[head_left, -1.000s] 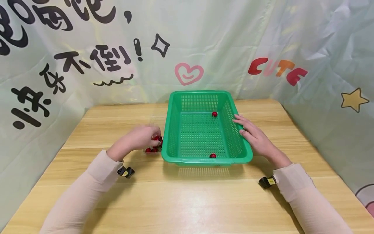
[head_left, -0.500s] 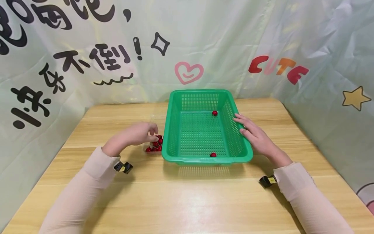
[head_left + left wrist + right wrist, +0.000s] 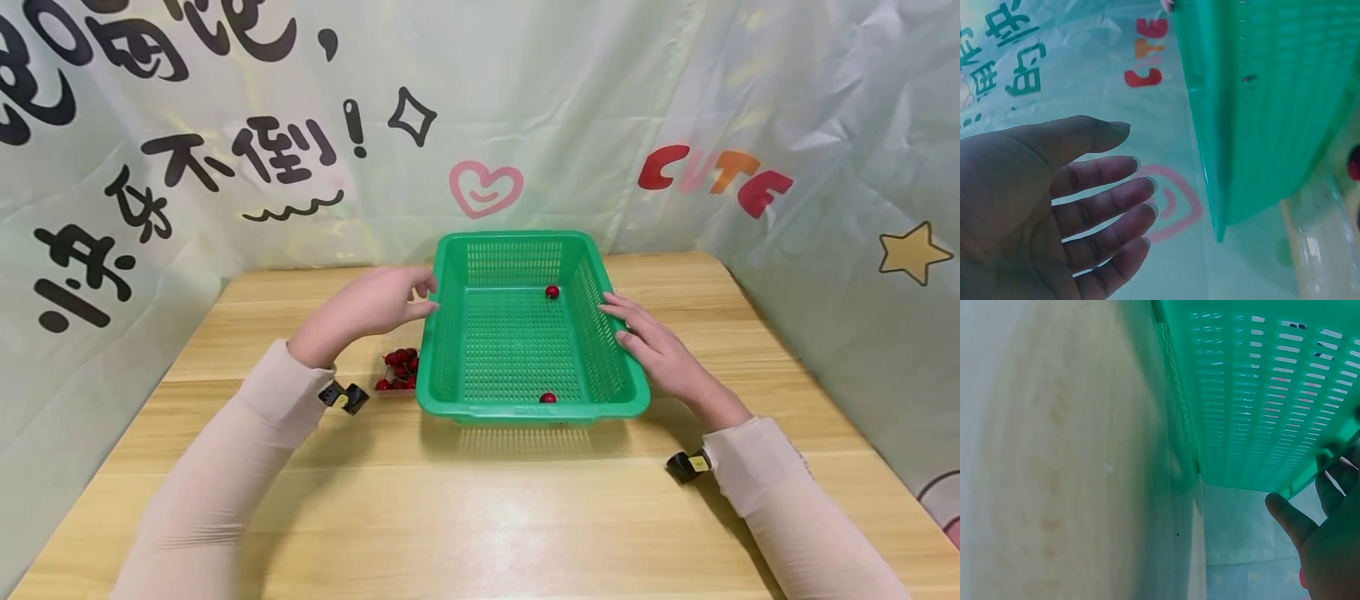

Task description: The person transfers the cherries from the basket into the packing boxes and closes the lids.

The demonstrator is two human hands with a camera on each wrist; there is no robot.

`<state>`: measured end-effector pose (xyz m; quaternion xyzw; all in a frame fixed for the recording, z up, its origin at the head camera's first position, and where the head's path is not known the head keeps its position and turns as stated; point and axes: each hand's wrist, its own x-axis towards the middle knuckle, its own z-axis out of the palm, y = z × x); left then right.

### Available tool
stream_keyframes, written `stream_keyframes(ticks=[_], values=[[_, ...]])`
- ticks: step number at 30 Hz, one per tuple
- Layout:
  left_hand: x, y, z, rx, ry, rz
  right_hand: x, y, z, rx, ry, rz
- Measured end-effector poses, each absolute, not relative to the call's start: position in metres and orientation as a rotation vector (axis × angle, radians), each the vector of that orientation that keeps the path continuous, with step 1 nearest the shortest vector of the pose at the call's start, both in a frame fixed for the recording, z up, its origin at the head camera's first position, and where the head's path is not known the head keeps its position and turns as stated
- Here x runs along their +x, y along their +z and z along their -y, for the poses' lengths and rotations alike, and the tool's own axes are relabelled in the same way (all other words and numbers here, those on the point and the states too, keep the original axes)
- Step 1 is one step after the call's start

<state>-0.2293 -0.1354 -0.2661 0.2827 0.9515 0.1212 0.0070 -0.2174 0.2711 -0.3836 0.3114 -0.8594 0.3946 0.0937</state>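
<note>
A green plastic basket (image 3: 517, 411) with slotted walls holds a cherry (image 3: 552, 292) near its back right and another cherry (image 3: 548, 398) at its front. My left hand (image 3: 375, 304) hovers by the left rim; in the left wrist view this hand (image 3: 1054, 206) has nothing in it, its fingers loosely bent and apart from the basket wall (image 3: 1272, 125). Below it, several dark red cherries (image 3: 400, 367) lie in a clear plastic box against the basket's left side. My right hand (image 3: 656, 350) rests on the right rim with fingers extended over it, thumb apart.
Both arms reach over a light wooden table (image 3: 510, 517). Behind it hangs a pale printed cloth (image 3: 570, 100) with lettering, a pink heart and a star. The basket overlaps part of the plastic box in the head view.
My left hand has risen from the cherries in the box and moved back and right, up to the basket's left rim. The right hand stays on the right rim.
</note>
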Motion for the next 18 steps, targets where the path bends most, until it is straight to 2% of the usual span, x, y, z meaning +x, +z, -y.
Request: stream_keyframes(ticks=[18], values=[[-0.275, -0.226, 0.049, 0.965, 0.357, -2.928, -0.216, -0.383, -0.273, 0.909, 1.164, 2.568]])
